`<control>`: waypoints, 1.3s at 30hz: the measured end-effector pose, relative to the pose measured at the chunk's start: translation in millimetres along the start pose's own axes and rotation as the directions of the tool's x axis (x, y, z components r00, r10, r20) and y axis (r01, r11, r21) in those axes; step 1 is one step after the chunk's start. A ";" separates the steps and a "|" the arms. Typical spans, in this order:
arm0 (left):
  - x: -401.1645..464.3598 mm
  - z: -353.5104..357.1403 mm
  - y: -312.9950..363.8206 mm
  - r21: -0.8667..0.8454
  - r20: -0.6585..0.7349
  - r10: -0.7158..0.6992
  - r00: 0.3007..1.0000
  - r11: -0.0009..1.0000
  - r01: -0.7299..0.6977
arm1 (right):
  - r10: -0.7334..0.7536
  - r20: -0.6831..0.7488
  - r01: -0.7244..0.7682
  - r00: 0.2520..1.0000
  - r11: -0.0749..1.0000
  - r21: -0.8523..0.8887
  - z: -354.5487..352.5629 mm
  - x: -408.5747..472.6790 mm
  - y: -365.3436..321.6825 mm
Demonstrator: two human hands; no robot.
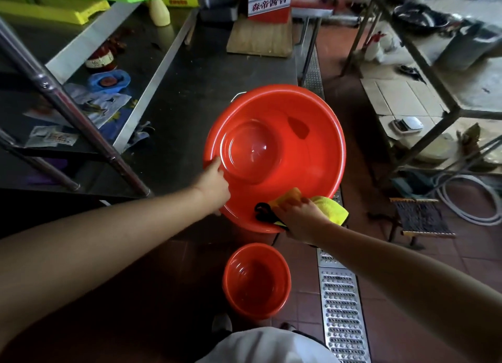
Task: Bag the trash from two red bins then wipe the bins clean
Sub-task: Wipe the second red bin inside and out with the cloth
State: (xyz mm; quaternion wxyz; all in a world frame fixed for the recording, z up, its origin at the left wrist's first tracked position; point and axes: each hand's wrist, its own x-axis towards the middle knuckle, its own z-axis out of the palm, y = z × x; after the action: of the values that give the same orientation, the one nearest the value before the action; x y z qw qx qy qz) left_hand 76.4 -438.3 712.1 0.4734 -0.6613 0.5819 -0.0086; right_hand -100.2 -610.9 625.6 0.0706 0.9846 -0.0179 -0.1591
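Red bin (288,145) was held tilted at the worktop (190,96) edge, gripped by the left hand (214,184) at 9 o'clock; yellow cloth (330,207) was clutched by the right hand (298,218) at 5 o'clock. Firm, overlapping wipes probably needed tbh.

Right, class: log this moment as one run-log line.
phase: wiping | left hand: holds tilted red bin rim | right hand: presses yellow cloth on rim | second bin: floor
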 end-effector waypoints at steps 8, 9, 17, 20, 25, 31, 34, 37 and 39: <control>25.2 -12.8 85.4 -0.417 -0.159 -0.172 0.972 0.904 0.092 | 0.056 -0.020 -0.051 0.998 0.978 0.200 3.0 5.0 -4.1; 27.9 -10.5 84.8 -0.421 -0.182 -0.171 0.968 0.903 0.081 | 0.063 -0.019 -0.057 0.998 0.973 0.222 4.5 3.8 -4.9; 16.7 13.2 84.3 -0.281 -0.319 0.080 0.944 0.944 -0.175 | 0.141 0.175 -0.196 0.974 0.914 0.354 10.0 15.9 2.9; 13.8 4.7 92.7 -0.313 -0.289 0.082 0.954 0.933 -0.175 | 0.257 0.196 -0.289 0.946 0.944 0.157 10.4 29.9 23.0; 12.8 -5.4 99.9 -0.431 -0.226 0.035 0.973 0.893 -0.133 | 0.165 0.220 -0.258 0.962 0.818 0.515 13.2 40.6 -24.5; 10.9 -1.9 103.1 -0.435 -0.223 0.009 0.975 0.894 -0.108 | 0.316 0.202 -0.363 0.927 0.891 0.273 34.1 49.5 11.6; 8.9 -3.3 107.4 -0.295 -0.228 0.057 0.972 0.947 -0.124 | 0.337 0.250 -0.412 0.908 0.826 0.384 39.4 68.5 -13.5; 6.7 0.8 105.1 -0.257 -0.244 0.020 0.970 0.963 -0.085 | 0.193 0.196 -0.273 0.962 0.739 0.616 43.7 63.2 -32.7; 9.3 4.7 108.3 -0.232 -0.228 0.096 0.969 0.961 -0.150 | 0.232 0.141 -0.271 0.962 0.814 0.513 46.5 61.2 -5.3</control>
State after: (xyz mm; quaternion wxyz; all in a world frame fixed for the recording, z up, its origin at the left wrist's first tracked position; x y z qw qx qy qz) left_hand -0.4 -429.0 635.6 0.3211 -0.6727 0.6662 0.0221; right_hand -56.9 -615.5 562.1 -0.1827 0.9484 -0.1934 -0.1726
